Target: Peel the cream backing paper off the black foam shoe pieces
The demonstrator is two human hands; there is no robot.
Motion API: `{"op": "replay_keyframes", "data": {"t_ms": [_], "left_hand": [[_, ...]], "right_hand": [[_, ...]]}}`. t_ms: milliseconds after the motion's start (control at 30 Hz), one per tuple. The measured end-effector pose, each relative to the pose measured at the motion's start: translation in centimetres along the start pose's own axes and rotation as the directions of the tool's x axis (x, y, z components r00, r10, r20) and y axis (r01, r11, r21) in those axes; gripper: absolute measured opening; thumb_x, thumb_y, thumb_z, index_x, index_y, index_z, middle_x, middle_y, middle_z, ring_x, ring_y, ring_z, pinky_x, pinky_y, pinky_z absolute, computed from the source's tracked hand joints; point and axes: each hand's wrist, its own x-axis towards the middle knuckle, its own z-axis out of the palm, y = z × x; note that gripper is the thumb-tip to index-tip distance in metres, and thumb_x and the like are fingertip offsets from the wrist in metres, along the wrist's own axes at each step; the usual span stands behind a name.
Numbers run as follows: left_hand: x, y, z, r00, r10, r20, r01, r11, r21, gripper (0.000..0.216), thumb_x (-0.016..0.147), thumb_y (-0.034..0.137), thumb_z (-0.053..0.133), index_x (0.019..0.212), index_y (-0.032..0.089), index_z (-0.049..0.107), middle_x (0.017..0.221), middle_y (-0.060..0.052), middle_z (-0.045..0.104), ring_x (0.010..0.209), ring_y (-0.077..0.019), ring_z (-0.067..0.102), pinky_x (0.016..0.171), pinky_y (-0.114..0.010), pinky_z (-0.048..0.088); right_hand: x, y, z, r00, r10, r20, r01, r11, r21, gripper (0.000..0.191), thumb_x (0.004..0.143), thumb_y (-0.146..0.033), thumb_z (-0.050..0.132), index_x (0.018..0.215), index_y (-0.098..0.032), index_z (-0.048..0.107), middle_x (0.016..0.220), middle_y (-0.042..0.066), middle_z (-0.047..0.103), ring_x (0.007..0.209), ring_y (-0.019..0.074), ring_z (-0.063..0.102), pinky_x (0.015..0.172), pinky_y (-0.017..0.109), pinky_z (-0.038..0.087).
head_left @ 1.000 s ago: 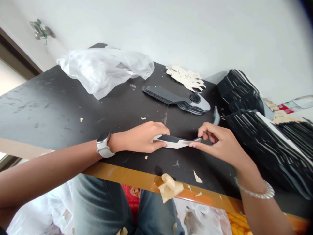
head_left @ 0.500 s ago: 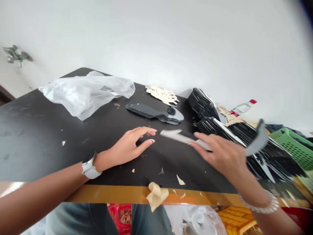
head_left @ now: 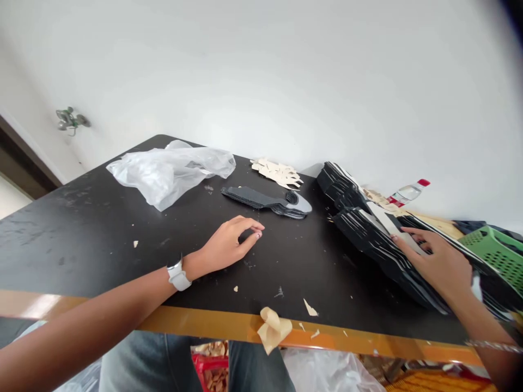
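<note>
The hands are well apart. The right hand (head_left: 437, 267) lies on a stack of black soles (head_left: 368, 239), its fingers (head_left: 412, 233) on a pale sole (head_left: 384, 218); whether they grip it, I cannot tell. The left hand (head_left: 226, 245) rests empty on the black worktop (head_left: 81, 245), near a smaller pile of soles (head_left: 265, 199) and a plastic bag (head_left: 167, 179).

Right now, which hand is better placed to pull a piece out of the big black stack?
Probably the right hand: its fingers are on the black stack. The left hand rests on the black table top, well away from the stack.
</note>
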Motion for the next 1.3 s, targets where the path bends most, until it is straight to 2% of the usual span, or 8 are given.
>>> {"op": "replay_keyframes", "data": {"t_ms": [133,367,500,733,967,1100,1233,1300], "left_hand": [[0.0,-0.3,-0.1,1.0,0.013,-0.017,-0.013,0.999,0.03,0.019,0.093,0.026,0.048,0.103,0.021,0.062,0.102,-0.003,0.067,0.1,-0.0176,0.06,0.088,-0.03,0.047],[0.0,-0.7,0.0,0.998,0.055,-0.031,-0.053,0.997,0.054,0.018,0.093,0.025,0.048,0.101,0.019,0.063,0.1,-0.003,0.068,0.099,-0.0181,0.059,0.087,-0.031,0.047],[0.0,-1.0,0.1,0.998,0.064,-0.017,-0.062,0.996,0.07,0.018,0.093,0.025,0.047,0.102,0.02,0.063,0.101,-0.004,0.068,0.099,-0.0186,0.059,0.086,-0.031,0.047],[0.1,-1.8,-0.1,0.999,0.032,-0.005,-0.031,0.994,0.108,0.018,0.093,0.023,0.047,0.099,0.02,0.063,0.098,-0.003,0.068,0.095,-0.0177,0.059,0.084,-0.03,0.047],[0.1,-1.3,-0.2,0.993,0.087,-0.075,-0.076,0.988,0.131,0.017,0.092,0.022,0.047,0.102,0.019,0.06,0.1,-0.004,0.067,0.098,-0.019,0.057,0.089,-0.033,0.047],[0.2,-0.6,-0.7,0.978,0.153,-0.143,-0.126,0.975,0.181,0.022,0.093,0.026,0.049,0.113,0.019,0.056,0.115,-0.008,0.061,0.111,-0.0213,0.053,0.099,-0.037,0.042],[0.1,-0.6,-0.8,0.988,0.153,0.024,-0.154,0.959,0.24,0.042,0.089,0.041,0.056,0.124,0.019,0.051,0.132,-0.011,0.052,0.124,-0.0256,0.046,0.104,-0.043,0.039],[-0.2,-0.8,-0.6,0.976,0.131,0.176,-0.174,0.95,0.26,0.057,0.085,0.05,0.059,0.13,0.018,0.047,0.136,-0.013,0.049,0.129,-0.0289,0.042,0.105,-0.045,0.037]], "right_hand": [[-0.3,-0.7,0.2,0.988,-0.155,-0.002,0.154,0.983,-0.096,0.036,0.083,-0.057,0.042,0.102,-0.032,0.062,0.104,0.011,0.065,0.098,0.0395,0.061,0.072,0.053,0.048],[0.2,-6.0,1.8,0.863,-0.421,-0.28,0.403,0.907,-0.124,0.031,0.086,-0.043,0.053,0.106,-0.021,0.063,0.123,0.017,0.057,0.117,0.0349,0.052,0.093,0.046,0.045],[1.1,-12.6,5.0,0.785,-0.598,-0.16,0.616,0.782,0.098,0.033,0.087,-0.038,0.053,0.113,-0.019,0.058,0.119,0.013,0.062,0.111,0.0282,0.056,0.097,0.043,0.043],[2.8,-20.7,10.9,0.809,-0.585,-0.051,0.555,0.734,0.39,0.035,0.091,-0.041,0.046,0.115,-0.019,0.059,0.123,0.011,0.062,0.116,0.028,0.054,0.099,0.046,0.041],[1.6,-19.5,9.2,0.876,-0.471,-0.102,0.453,0.732,0.51,0.031,0.09,-0.044,0.048,0.106,-0.02,0.059,0.107,0.011,0.066,0.101,0.0258,0.061,0.09,0.043,0.048],[-2.6,-17.5,5.9,0.848,-0.524,-0.082,0.479,0.692,0.54,0.023,0.088,-0.04,0.052,0.104,-0.024,0.059,0.105,0.007,0.067,0.101,0.0239,0.062,0.09,0.041,0.048],[-5.9,-15.1,2.9,0.77,-0.637,0.029,0.55,0.686,0.476,0.024,0.085,-0.037,0.058,0.107,-0.027,0.057,0.114,0.007,0.065,0.108,0.0268,0.059,0.093,0.047,0.047],[-5.7,-13.6,1.8,0.785,-0.62,0.006,0.568,0.723,0.392,0.028,0.085,-0.038,0.057,0.11,-0.026,0.056,0.117,0.007,0.064,0.111,0.0267,0.057,0.096,0.047,0.045]]}}
